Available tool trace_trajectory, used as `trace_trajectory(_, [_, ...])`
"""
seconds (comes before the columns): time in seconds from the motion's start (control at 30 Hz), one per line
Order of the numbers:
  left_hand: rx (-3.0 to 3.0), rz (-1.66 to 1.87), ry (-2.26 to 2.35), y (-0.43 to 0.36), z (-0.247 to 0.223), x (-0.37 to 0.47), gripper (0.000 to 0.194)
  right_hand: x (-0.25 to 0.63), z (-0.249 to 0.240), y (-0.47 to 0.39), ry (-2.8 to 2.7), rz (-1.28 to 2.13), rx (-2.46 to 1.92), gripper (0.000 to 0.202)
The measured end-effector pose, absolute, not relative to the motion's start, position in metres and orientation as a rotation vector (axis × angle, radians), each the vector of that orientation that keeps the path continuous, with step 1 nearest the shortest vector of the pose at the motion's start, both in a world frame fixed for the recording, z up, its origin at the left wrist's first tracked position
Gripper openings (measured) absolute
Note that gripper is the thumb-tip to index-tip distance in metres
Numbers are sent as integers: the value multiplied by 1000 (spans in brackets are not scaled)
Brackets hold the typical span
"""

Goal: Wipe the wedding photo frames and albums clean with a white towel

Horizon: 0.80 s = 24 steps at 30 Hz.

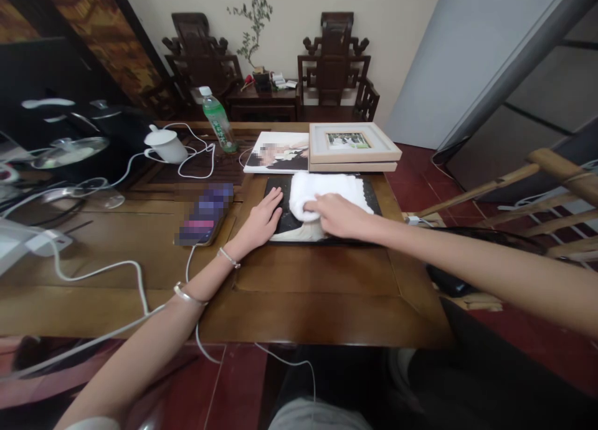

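A white cloth (334,190) lies folded on a flat dark panel (292,226) with a pale patch along its near edge. My right hand (339,215) grips the cloth's near left part, its fingers pressed into the folds. At the panel's left edge, my left hand (265,219) rests flat with fingers stretched out, holding nothing. Just behind the panel are a picture board (284,152) and, to its right, stacked light wooden frames (355,146).
A phone (205,215) with a white cable lies left of my left hand. Farther back stand a green-labelled bottle (218,121) and a white lidded cup (166,144). Cables and a dark pot (75,156) occupy the left side. Wooden chairs stand beyond the table (317,299).
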<state>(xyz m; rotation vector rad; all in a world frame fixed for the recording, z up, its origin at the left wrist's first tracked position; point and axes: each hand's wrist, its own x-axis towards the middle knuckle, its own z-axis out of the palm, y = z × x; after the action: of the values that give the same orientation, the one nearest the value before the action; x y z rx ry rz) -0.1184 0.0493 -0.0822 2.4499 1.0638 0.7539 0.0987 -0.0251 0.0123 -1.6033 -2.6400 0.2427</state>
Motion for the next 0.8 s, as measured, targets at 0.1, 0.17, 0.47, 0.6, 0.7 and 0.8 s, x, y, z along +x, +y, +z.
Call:
trace_trajectory(0.1, [2441, 718, 1092, 47, -81, -118, 52, 91, 13, -68, -2714, 321, -1533, 51])
trace_trajectory(0.17, [2440, 702, 1098, 46, -80, -117, 52, 87, 15, -92, -2747, 395, -1478, 51])
trace_trajectory(0.47, [2456, 705, 1094, 46, -79, -118, 51, 94, 23, -88, -2691, 547, -1488, 43])
trace_trajectory(0.6, [2470, 697, 1092, 47, -78, -118, 51, 103, 24, -39, -2664, 485, -1498, 41])
trace_trajectory(0.7, [2460, 704, 1084, 48, -78, -118, 50, 103, 27, -1, -2671, 380, -1502, 37])
trace_trajectory(0.8, [2462, 719, 1074, 48, -79, -119, 50, 98, 32, 33, -2701, 311, -1500, 33])
